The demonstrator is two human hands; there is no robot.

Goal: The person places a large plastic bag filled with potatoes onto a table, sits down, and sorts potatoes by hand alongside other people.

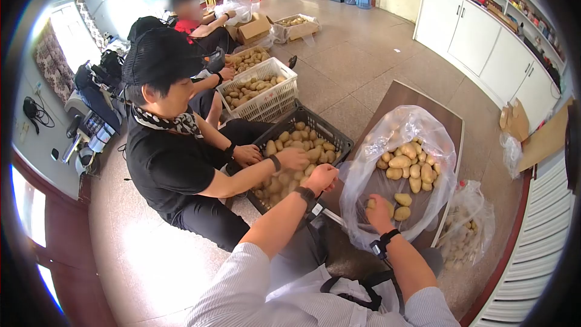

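Observation:
A clear plastic bag lies wide open on a dark low table, with several potatoes heaped in its far part. My left hand is closed at the bag's left edge, pinching the film that stretches toward it. Inside the bag's near part is my right hand, its fingers round a potato that is partly hidden. Two loose potatoes lie just right of that hand. Left of the table stands a black crate of potatoes.
A co-worker sits at the left with both hands in the black crate. Behind it are a white crate of potatoes, another person and cardboard boxes. A filled plastic bag stands right of the table.

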